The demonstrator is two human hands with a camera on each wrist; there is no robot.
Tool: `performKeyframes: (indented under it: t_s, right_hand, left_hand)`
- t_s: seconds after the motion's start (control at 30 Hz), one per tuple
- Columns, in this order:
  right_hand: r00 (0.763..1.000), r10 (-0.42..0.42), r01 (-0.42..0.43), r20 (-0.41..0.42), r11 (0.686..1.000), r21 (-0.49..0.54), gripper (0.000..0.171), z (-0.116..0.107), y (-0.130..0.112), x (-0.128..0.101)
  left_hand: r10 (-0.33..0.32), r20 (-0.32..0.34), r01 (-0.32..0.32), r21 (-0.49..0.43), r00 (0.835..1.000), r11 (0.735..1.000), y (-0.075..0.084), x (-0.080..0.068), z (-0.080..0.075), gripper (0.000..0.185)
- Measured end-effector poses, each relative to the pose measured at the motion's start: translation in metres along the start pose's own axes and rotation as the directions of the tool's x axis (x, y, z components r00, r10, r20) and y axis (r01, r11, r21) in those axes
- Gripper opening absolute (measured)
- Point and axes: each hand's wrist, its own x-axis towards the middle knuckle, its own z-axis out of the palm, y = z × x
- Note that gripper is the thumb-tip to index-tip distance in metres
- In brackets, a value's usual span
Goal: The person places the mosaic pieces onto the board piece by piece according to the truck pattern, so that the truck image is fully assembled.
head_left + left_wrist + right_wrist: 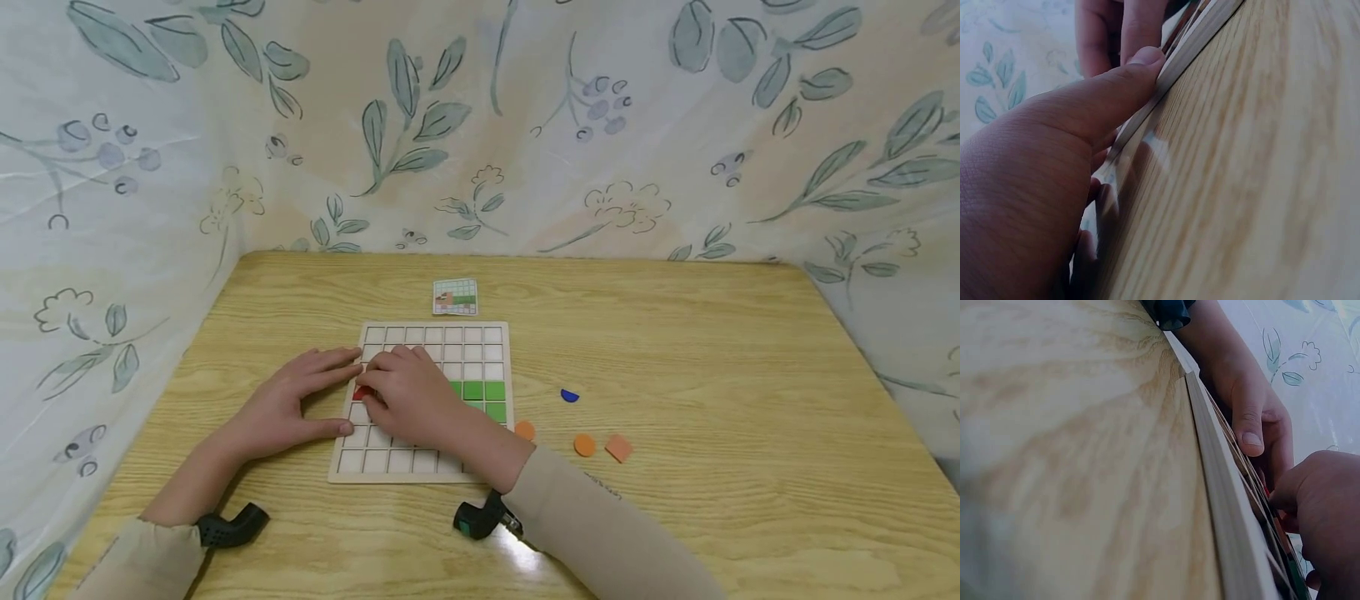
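A square wooden grid board [511,358] lies on the table, with several green square tiles [473,390] in cells on its right side. My left hand [288,400] rests along the board's left edge, fingers extended and thumb apart; its thumb touches the wooden rim [1175,65] in the left wrist view. Over the board's left half, my right hand [416,396] has thumb and index finger curled in at a small red piece [358,393] in the leftmost column, pinching it. The right hand covers the middle cells and part of the red piece.
Behind the board lies a small card [455,297] printed with a coloured grid pattern. Right of the board are a blue half-circle [570,396], an orange disc [584,445], another orange disc [525,431] near the board's edge, and an orange square [618,448]. Patterned cloth surrounds the table.
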Motion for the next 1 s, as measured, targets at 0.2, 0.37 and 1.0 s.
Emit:
performKeyframes:
  t_s: [0.2,0.37,1.0]
  right_hand:
    - [1.000,-0.008,0.008,-0.012,1.000,-0.007,0.023,0.003,0.001,-0.001]
    - [0.999,-0.009,0.009,-0.033,1.000,-0.010,0.022,0.001,0.001,-0.004]
    - [0.991,-0.056,0.055,-0.121,0.998,-0.013,0.022,-0.011,0.014,-0.035]
  left_hand:
    - [0.012,-0.003,-0.012,-0.002,1.000,1.000,0.000,0.000,0.000,0.079]
    - [0.007,-0.002,-0.007,0.002,1.000,1.000,0.000,-0.002,-0.001,0.080]
    - [-0.007,0.002,0.007,-0.011,1.000,1.000,0.007,0.000,-0.003,0.080]
